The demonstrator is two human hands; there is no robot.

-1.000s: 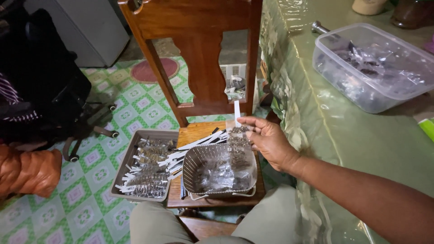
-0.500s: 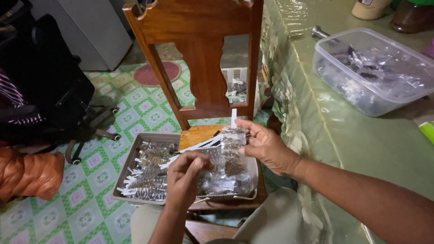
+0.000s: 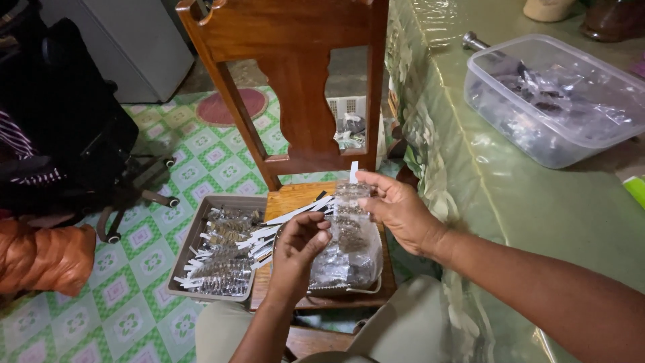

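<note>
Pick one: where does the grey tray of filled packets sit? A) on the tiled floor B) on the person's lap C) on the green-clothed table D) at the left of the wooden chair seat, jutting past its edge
D: the grey tray rests at the left of the wooden chair seat, overhanging the tiled floor.

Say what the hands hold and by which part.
Both hands pinch one small clear packet: right hand at its top edge, left hand at its lower left side.

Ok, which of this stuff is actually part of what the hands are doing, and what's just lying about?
In hand:
left hand
right hand
small clear packet
tray of filled packets
white strips
silver tray

Lying about:
plastic tub
office chair
orange cushion
</note>
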